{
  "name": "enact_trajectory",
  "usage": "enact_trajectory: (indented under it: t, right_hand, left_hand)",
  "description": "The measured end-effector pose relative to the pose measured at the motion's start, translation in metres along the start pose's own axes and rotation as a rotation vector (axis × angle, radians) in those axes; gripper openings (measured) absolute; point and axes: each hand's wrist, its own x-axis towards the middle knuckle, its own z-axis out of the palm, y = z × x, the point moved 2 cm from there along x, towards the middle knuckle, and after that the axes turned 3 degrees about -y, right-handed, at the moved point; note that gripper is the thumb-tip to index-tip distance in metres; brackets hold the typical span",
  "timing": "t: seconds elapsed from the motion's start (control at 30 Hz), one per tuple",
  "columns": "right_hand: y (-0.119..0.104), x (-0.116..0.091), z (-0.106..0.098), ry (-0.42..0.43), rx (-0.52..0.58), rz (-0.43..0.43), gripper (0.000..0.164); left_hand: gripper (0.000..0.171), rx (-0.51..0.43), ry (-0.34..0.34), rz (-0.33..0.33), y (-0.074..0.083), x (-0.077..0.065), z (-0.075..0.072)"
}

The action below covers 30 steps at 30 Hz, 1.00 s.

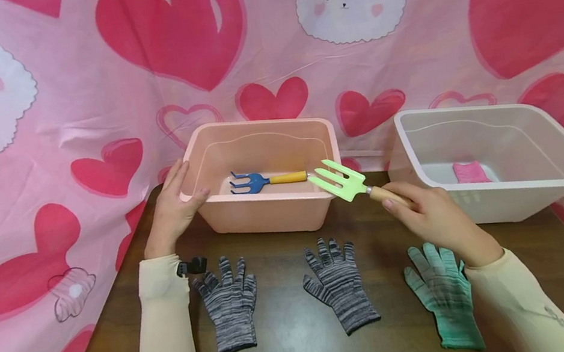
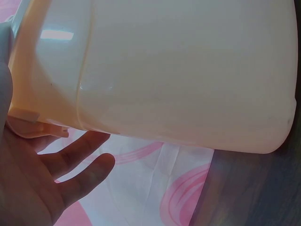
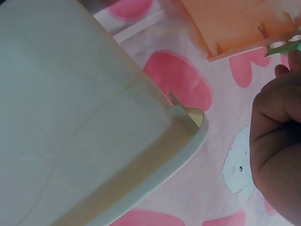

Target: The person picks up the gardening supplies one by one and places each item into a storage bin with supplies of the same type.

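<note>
Pink cloth (image 1: 79, 66) backs the bench (image 1: 290, 339). The right hand (image 1: 433, 217) grips a green fork (image 1: 346, 186) by the peach bin (image 1: 261, 217) — near right corner. The left hand (image 1: 169, 210), fingers extended, touches its left end; blue rake (image 1: 260, 182) inside. White bin (image 1: 510, 201) right — gloves (image 1: 342, 288) near.

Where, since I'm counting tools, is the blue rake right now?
In the head view, the blue rake lies inside the peach bin, just left of the green fork.

Head view looks down; wrist views share the peach tub (image 1: 266, 216).
</note>
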Motion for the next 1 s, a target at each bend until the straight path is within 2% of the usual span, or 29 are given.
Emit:
enact_trajectory:
  t: [0.33,0.6,0.8,1.0]
  right_hand:
    - [-0.004,0.016,0.000,-0.106,0.006,0.061,0.038]
    - [-0.008,0.033,-0.002,-0.126,-0.059,0.017,0.039]
    - [-0.011,0.042,-0.002,-0.178,-0.073,0.027,0.043]
    - [-0.012,0.050,0.001,-0.192,-0.070,0.033,0.043]
  left_hand:
    - [0.090,0.006,-0.016,-0.018,-0.001,0.000,0.001]
    - [0.090,0.018,-0.027,-0.040,0.000,-0.001,-0.001]
    - [0.091,0.017,-0.034,-0.052,0.001,0.000,-0.001]
    - [0.091,0.011,-0.031,-0.056,0.000,0.001,-0.001]
